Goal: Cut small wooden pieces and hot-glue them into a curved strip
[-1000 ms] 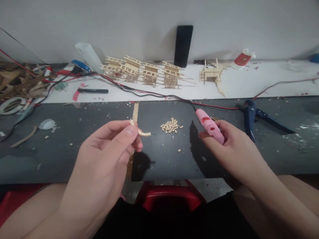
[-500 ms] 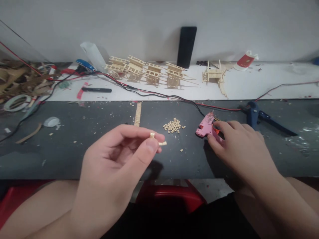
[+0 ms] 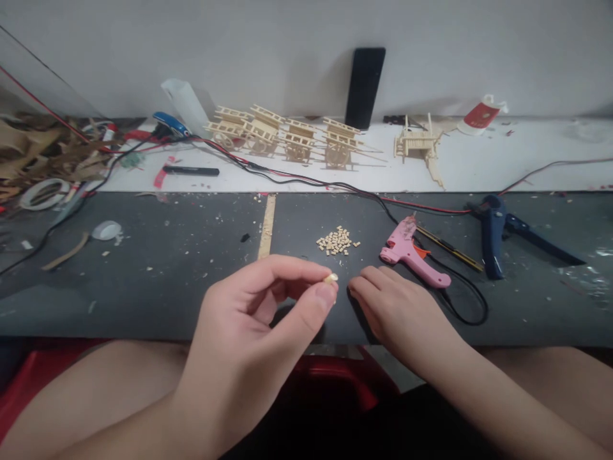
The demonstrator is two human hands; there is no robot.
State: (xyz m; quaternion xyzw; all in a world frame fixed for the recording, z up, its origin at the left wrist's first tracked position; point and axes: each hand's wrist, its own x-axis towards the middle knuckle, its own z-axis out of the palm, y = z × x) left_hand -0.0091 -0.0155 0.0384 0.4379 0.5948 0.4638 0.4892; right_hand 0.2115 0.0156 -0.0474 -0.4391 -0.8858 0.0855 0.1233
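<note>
My left hand (image 3: 268, 313) is raised over the near edge of the dark mat (image 3: 191, 268) and pinches a small pale wooden piece (image 3: 330, 278) between thumb and forefinger. My right hand (image 3: 397, 310) lies just right of it, fingers loosely curled and pointing at the piece, with nothing visible in them. The pink glue gun (image 3: 412, 254) lies on the mat beyond my right hand, apart from it. A little heap of several tiny wooden bits (image 3: 336, 241) sits on the mat past both hands.
Blue-handled cutters (image 3: 493, 233) lie at the right. Red and black wires (image 3: 297, 181) cross the bench. Small wooden cart models (image 3: 287, 137) and a black phone (image 3: 364, 86) stand by the wall. Scrap wood and tape rolls (image 3: 38, 166) pile up at the left.
My right hand set the pink glue gun down on the mat and came left toward my left hand. My left hand moved right with the wooden piece, turning it in its fingers.
</note>
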